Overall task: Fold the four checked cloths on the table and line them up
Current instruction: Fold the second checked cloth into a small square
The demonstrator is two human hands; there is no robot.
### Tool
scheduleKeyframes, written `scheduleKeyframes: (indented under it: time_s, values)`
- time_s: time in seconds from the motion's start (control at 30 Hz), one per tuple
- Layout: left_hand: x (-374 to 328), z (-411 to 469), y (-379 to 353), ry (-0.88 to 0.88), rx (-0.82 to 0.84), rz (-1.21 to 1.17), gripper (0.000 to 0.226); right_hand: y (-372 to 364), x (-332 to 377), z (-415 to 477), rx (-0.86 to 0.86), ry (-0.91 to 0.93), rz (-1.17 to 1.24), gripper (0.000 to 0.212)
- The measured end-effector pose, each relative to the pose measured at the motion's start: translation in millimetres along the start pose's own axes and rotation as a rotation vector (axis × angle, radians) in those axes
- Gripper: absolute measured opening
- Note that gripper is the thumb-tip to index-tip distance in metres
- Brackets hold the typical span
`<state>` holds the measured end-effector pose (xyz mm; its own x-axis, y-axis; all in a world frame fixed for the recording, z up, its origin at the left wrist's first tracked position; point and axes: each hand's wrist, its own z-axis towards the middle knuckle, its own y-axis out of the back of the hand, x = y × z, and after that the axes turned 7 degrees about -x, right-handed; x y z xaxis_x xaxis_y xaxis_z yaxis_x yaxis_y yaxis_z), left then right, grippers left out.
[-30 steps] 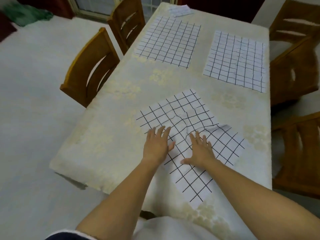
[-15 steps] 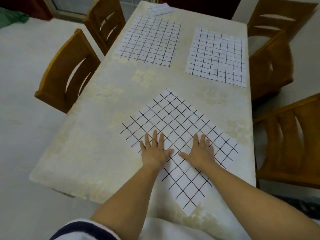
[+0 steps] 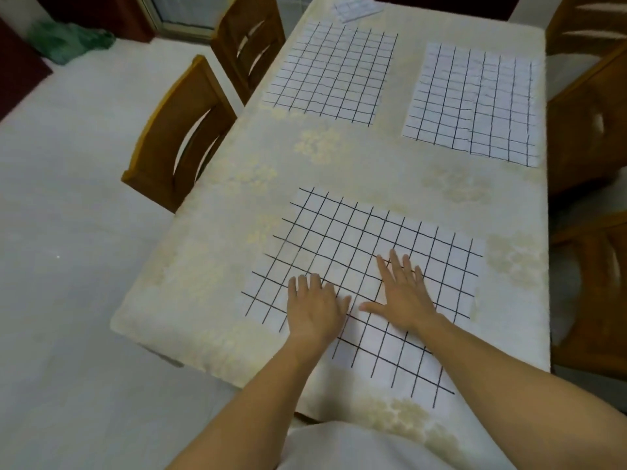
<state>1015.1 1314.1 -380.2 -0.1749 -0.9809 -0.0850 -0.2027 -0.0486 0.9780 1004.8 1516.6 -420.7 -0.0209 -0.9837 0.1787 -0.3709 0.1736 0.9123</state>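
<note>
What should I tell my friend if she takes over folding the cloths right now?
Left hand: open, flat on the near cloth.
Right hand: open, flat on the same cloth, beside the left.
Near cloth: spread out, unfolded, at the near end of the table.
Far left cloth and far right cloth: flat and unfolded, side by side.
Small checked cloth: at the table's far edge, looks already folded, partly out of view.
Done: at most that one cloth.
Left: fold the three flat cloths, then line up all four.
</note>
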Motion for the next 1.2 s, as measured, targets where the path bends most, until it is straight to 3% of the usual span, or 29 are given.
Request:
scheduleKeyframes:
  time_s: [0.1,0.27,0.4,0.53,0.8,0.97,1.07,1.2]
  values:
    - [1.0,21.5,-7.6,-0.080,-0.137,-0.127,0.043,7.5,-7.0,11.1,0.028,0.049,-0.028,0.122]
    - [-20.1,72.4,-18.3,-0.243,0.010,-0.164,0.063,21.8,-19.0,28.3,0.041,0.081,-0.054,0.129]
    - [-26.8,92.3,-29.0,-0.236,0.096,-0.111,0.061,16.1,-7.2,32.1,-0.127,0.059,0.013,0.095]
    - [-9.2,92.9,-44.2,-0.252,0.066,-0.118,0.061,-10.0,-10.7,16.6,-0.163,-0.031,-0.013,0.065]
    - [36.9,93.5,-41.2,-0.185,-0.007,-0.088,0.065,-3.5,-69.3,0.4,-0.203,-0.136,-0.092,0.072]
    - [14.9,127.2,-26.3,-0.230,-0.108,-0.134,0.065,24.5,-28.5,48.1,-0.320,-0.159,-0.042,0.070]
    - [-9.6,160.5,-24.3,-0.275,-0.078,-0.143,0.063,29.0,3.2,85.1,-0.258,-0.092,0.012,0.064]
    - [2.7,170.8,-37.9,-0.233,-0.054,-0.061,0.060,16.5,-15.5,88.9,-0.211,-0.084,-0.060,0.066]
